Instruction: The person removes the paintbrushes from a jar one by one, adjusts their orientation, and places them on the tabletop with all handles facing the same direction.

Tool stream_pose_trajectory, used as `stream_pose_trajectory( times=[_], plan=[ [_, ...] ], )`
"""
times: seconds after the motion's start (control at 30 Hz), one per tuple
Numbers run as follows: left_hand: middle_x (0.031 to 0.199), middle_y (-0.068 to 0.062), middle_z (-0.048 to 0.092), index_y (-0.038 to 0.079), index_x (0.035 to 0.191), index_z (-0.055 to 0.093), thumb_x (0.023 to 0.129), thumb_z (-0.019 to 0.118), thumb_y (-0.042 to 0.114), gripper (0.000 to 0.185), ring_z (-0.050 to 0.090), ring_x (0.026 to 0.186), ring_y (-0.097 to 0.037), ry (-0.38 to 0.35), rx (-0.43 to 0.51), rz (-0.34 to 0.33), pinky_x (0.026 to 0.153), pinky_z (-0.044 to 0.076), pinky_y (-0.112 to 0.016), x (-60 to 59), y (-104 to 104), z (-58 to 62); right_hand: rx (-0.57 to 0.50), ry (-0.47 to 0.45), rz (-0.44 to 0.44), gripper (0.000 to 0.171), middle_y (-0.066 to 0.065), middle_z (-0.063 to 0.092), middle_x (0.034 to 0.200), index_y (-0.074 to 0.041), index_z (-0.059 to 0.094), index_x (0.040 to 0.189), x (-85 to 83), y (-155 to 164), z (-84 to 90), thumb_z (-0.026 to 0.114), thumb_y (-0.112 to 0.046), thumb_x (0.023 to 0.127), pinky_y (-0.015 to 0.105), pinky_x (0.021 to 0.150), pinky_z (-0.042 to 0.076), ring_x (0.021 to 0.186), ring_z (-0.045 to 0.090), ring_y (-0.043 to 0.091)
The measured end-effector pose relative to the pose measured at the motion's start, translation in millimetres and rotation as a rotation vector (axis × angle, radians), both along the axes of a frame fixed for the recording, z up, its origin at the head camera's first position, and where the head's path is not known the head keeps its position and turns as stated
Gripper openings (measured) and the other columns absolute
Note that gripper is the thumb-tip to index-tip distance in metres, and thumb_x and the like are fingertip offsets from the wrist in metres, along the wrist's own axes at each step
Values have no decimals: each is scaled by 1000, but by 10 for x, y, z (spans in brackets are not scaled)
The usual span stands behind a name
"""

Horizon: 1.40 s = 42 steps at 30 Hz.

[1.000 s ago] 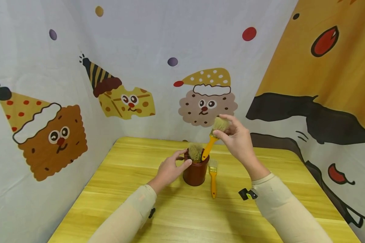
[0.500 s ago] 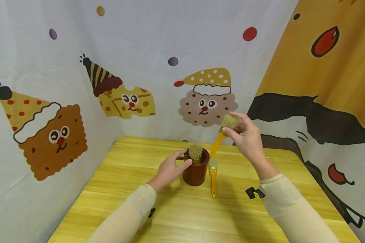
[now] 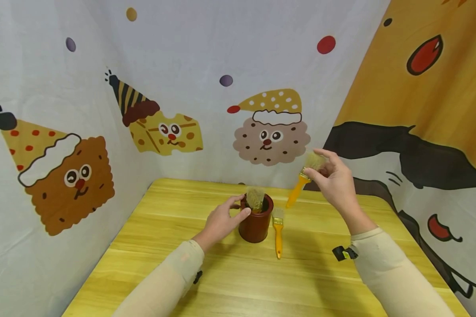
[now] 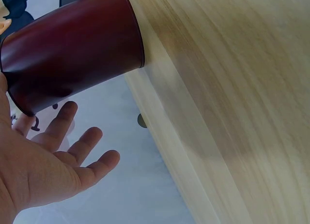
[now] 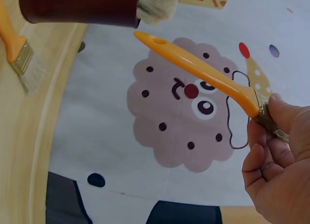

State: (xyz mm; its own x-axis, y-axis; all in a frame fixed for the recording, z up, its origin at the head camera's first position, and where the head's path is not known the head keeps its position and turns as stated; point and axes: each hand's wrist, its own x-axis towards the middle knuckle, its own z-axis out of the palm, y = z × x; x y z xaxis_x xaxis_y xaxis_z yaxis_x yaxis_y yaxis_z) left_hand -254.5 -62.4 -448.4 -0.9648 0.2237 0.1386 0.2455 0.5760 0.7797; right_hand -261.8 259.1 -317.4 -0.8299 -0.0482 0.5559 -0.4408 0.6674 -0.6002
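The left hand point(image 3: 222, 220) is curled around a dark red cup point(image 3: 255, 222) holding one brush point(image 3: 255, 199), while a second brush point(image 3: 303, 178) is pinched in the raised right hand point(image 3: 335, 180), and a third brush point(image 3: 277, 231) is left lying between them.

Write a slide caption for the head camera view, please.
Right hand holds a yellow-handled brush by its bristles; left hand grips the brown cup.
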Motion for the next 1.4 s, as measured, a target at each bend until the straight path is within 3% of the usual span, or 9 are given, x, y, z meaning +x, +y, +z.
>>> stream_pose_trajectory(
  times=[0.17,0.43,0.63,0.77,1.03,1.23,1.4],
  plan=[
    [152,2,64,43,159,48,102,59,69,64,65,136,-28,-2,-6,-2,97,56,-51,-3,4,0,21,-62,-11,61,14,73,83,-22,54,156,-25,84,-37,78,-28,100,27,54,42,60,51,16],
    [152,2,65,44,159,48,101,58,71,65,65,135,-28,2,-8,-1,95,56,-51,-19,2,-26,73,-199,3,62,17,79,97,-19,53,157,-87,214,-113,76,-29,101,30,66,55,78,71,24],
    [151,0,66,44,159,48,101,57,73,65,66,134,-29,5,-3,-2,94,56,-51,-26,-2,-43,128,-332,22,64,15,79,101,-18,52,159,-138,283,-206,76,-34,101,37,77,57,85,71,23],
    [152,1,64,45,159,47,100,57,73,65,65,135,-28,3,3,-3,96,56,-53,-27,0,-52,124,-398,56,65,15,80,104,-18,51,159,-173,322,-293,76,-34,101,36,78,57,85,70,21],
    [154,1,63,44,159,47,101,58,71,65,65,136,-27,-1,7,-5,98,56,-54,-24,4,-63,113,-466,68,66,6,65,79,-16,50,159,-193,369,-409,76,-35,101,34,60,42,65,47,19],
    [154,2,63,44,159,48,101,57,72,65,66,135,-26,3,0,-1,98,56,-54,-25,1,-61,78,-523,107,69,8,67,80,-14,48,161,-229,408,-498,77,-33,101,34,66,50,74,60,19],
    [154,2,62,43,159,48,101,58,71,65,65,136,-26,3,3,-2,99,55,-54,-24,2,-57,64,-569,125,69,5,62,77,-15,48,161,-272,432,-589,77,-33,101,35,71,51,76,58,21]
  ],
)
